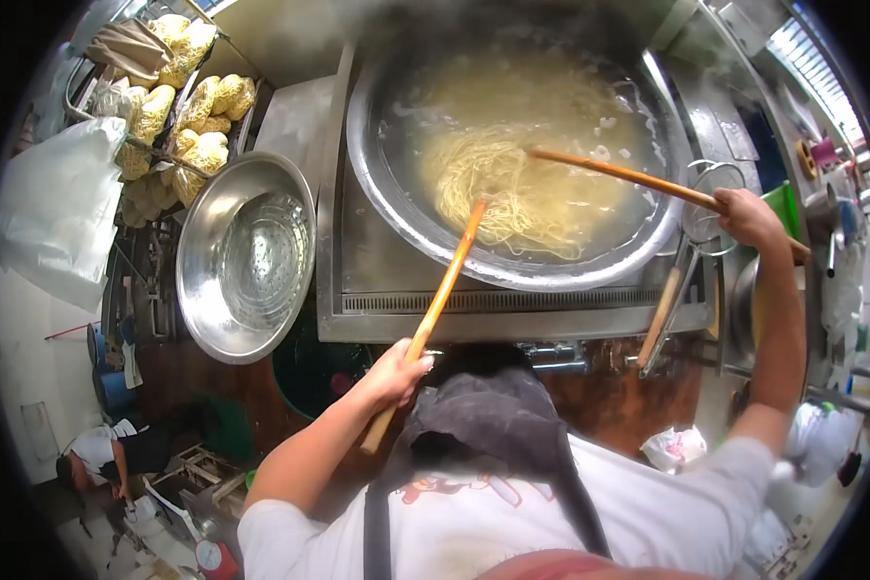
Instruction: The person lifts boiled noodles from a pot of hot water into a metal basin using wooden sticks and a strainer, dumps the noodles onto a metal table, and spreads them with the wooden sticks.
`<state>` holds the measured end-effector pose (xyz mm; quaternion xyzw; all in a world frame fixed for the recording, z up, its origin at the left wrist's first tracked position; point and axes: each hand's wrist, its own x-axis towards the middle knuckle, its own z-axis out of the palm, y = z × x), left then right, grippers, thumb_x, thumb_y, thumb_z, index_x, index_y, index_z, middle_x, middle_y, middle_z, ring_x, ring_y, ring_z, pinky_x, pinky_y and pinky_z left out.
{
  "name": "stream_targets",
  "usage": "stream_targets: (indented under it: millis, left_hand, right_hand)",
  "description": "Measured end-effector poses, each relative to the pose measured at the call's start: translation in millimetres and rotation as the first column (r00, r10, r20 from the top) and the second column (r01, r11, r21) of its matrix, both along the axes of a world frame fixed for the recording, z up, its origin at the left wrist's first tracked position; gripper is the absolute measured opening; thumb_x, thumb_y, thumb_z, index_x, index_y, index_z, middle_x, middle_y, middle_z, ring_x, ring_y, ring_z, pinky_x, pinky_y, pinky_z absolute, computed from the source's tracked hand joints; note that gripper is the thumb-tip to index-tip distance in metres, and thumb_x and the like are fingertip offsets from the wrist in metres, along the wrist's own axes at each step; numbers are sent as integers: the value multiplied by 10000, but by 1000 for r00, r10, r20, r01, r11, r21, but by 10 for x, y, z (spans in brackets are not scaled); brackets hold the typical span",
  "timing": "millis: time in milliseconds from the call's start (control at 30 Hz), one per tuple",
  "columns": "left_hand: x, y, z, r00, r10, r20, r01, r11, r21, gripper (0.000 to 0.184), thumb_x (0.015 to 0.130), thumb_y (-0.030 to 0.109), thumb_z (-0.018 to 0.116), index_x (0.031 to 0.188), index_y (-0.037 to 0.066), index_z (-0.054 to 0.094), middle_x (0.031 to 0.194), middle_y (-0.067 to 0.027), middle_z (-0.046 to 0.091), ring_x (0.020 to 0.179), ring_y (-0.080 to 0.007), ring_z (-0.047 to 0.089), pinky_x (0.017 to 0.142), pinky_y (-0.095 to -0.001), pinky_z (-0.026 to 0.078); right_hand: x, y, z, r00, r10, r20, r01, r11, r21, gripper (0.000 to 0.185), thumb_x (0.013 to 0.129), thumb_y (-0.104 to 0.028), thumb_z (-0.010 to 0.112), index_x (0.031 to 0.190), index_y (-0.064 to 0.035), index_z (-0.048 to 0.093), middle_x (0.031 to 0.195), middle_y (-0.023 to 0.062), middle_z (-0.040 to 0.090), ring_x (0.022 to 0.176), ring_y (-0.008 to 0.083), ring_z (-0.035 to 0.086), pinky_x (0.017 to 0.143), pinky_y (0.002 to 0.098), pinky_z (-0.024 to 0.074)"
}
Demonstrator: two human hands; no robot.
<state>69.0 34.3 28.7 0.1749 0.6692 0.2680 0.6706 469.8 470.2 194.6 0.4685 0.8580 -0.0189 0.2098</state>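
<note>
My left hand (396,375) is closed round a long wooden stick (447,280), whose far end dips into noodles (483,184). A second wooden stick (628,174) is gripped by my right hand (750,218), out past the right rim of a wide metal wok (401,227). This stick slants leftward, and its tip meets the liquid at the noodles' upper right edge. Pale, cloudy, steaming liquid (551,97) fills the wok. The noodles lie in a loose mass left of and below its middle. Both stick tips are hidden under noodles or liquid.
A large metal basin (295,261) stands left of the stove (377,324). Bundles of yellow noodles (203,150) fill a rack at upper left, beside plastic bags (53,213). A wire strainer (710,208) rests right of the wok. Another person (101,454) bends over at lower left.
</note>
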Motion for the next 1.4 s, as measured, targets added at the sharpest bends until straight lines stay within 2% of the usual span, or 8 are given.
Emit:
stream_targets:
  millis: [67,200,400,633,967,1267,1367,1400]
  left_hand:
    - [85,453,-294,992,127,-5,-127,992,5,234,997,249,613,1031,93,442,646,14,433,403,-80,381,349,-264,354]
    - [236,1142,-900,917,397,31,-398,910,121,221,992,229,626,1062,116,450,639,36,421,418,-64,373,362,-253,367]
    - [213,1217,-1177,890,447,-92,-409,871,274,255,985,229,635,1088,88,449,638,25,433,380,-70,382,322,-256,359]
    - [269,1041,-888,861,498,-103,-439,830,345,299,979,229,641,1151,83,445,650,12,452,378,-71,406,314,-249,365]
    - [338,734,-426,784,611,-107,-542,759,361,239,991,192,620,1129,95,450,618,25,426,370,-68,385,316,-249,357]
    - [351,754,-389,718,692,-74,-634,694,342,200,998,204,605,1105,113,462,619,35,399,392,-67,377,339,-244,359]
    - [269,807,-356,745,661,-91,-610,731,306,185,983,203,623,1060,110,481,667,14,461,449,-87,453,381,-251,410]
    - [181,844,-352,765,642,-58,-605,746,276,178,980,206,625,1040,110,488,690,8,483,479,-94,480,401,-255,427]
  right_hand:
    - [-152,357,-532,997,46,58,-45,999,-26,179,851,-140,633,1017,-75,650,913,185,698,902,384,672,804,489,532]
    - [-670,658,-1687,998,50,-32,-56,968,-244,216,868,-145,618,1063,-56,640,920,211,700,923,387,685,794,489,541]
    - [-1279,126,-2888,921,-46,-387,-129,901,-414,254,894,-190,649,1082,-29,589,932,250,679,885,432,656,778,505,516]
    - [-1739,-373,-2994,718,-237,-655,-213,821,-531,267,888,-213,680,947,-12,513,775,239,610,722,402,583,682,475,465]
    - [-2229,-527,-2544,736,-105,-669,-344,793,-502,258,886,-220,669,988,-22,541,832,252,647,791,440,630,708,505,480]
    - [-2446,-493,-2387,787,55,-615,-413,787,-458,295,885,-200,649,1067,0,532,896,257,666,885,459,637,781,521,508]
    - [-2490,-502,-2520,766,118,-632,-430,825,-367,285,933,-266,639,989,1,556,770,214,663,733,388,673,662,487,536]
    - [-2546,-500,-2531,806,-29,-591,-359,770,-528,307,946,-300,635,945,-2,558,715,187,645,660,348,659,608,464,529]
